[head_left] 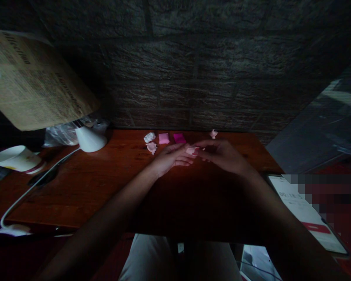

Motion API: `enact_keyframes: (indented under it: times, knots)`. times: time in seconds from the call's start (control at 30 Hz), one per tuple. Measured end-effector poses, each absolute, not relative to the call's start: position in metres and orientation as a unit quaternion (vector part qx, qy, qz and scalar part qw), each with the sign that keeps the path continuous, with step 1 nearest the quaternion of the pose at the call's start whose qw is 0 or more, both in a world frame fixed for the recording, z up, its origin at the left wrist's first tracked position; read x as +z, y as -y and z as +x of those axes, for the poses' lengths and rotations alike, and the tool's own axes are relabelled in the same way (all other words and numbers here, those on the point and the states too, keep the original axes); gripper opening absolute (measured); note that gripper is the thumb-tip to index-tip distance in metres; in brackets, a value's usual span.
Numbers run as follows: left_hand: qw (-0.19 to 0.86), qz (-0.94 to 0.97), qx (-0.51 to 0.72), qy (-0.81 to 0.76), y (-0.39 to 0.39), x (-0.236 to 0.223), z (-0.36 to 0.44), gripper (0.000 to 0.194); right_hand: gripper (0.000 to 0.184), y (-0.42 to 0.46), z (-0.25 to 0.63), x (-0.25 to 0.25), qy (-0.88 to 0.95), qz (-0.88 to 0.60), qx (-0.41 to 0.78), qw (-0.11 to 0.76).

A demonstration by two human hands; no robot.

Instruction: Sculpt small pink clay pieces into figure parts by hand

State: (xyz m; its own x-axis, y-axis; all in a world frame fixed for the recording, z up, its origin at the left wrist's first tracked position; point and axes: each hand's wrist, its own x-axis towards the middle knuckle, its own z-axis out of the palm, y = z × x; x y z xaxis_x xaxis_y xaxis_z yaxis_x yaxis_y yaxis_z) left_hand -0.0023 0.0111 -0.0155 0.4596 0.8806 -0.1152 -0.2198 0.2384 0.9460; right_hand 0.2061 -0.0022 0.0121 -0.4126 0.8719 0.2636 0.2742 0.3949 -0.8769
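My left hand (pixel 175 159) is turned palm up over the table, its thumb against a soft, pale pink clay-like piece (pixel 192 150) resting on the fingers. My right hand (pixel 222 155) comes in from the other side, thumb and fingers pinched at the right edge of that piece, with a small pale bit between the fingertips. Just behind my hands lie a pink square block (pixel 164 138) and a magenta square block (pixel 179 138). Beside them are a white crumpled lump (pixel 149 137) and a pale pink torn scrap (pixel 151 148). Another pale scrap (pixel 213 134) sits beyond my right hand.
A white lamp (pixel 90 139) with a newspaper-print shade (pixel 41 82) stands on the left of the wooden table (pixel 105 187). Near it are a paper cup (pixel 17 159), a clear plastic bag (pixel 58 134) and a white cord (pixel 43 177). A phone showing a timer (pixel 298 207) lies at right.
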Motion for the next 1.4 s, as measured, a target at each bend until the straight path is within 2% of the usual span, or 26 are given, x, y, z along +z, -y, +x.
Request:
enact_keyframes:
  times: [0.17,0.47,0.63,0.93,1.2,1.4]
  knots:
    - [0.704,0.461,0.388,-0.377,-0.0135,-0.0161,-0.0026,0.033,0.037,0.0046,0.2109,0.0205,0.716,-0.389,0.438,0.38]
    - [0.698,0.48,0.367,-0.384,-0.0111,-0.0174,-0.0012,0.041,0.033,0.0023,0.2097,0.0153,0.69,-0.404,0.461,0.384]
    - [0.69,0.493,0.367,-0.382,-0.0078,-0.0133,-0.0003,0.04,0.028,0.0027,0.207,0.0153,0.685,-0.395,0.461,0.402]
    - [0.687,0.492,0.367,-0.39,-0.0072,-0.0134,0.0001,0.043,0.041,0.0039,0.205,0.019,0.679,-0.413,0.463,0.393]
    - [0.704,0.483,0.364,-0.373,-0.0066,-0.0138,-0.0001,0.043,0.035,0.0019,0.2056,0.0135,0.674,-0.407,0.461,0.409]
    - [0.721,0.464,0.379,-0.347,-0.006,-0.0112,-0.0001,0.034,0.034,0.0029,0.2036,0.0164,0.673,-0.427,0.411,0.443]
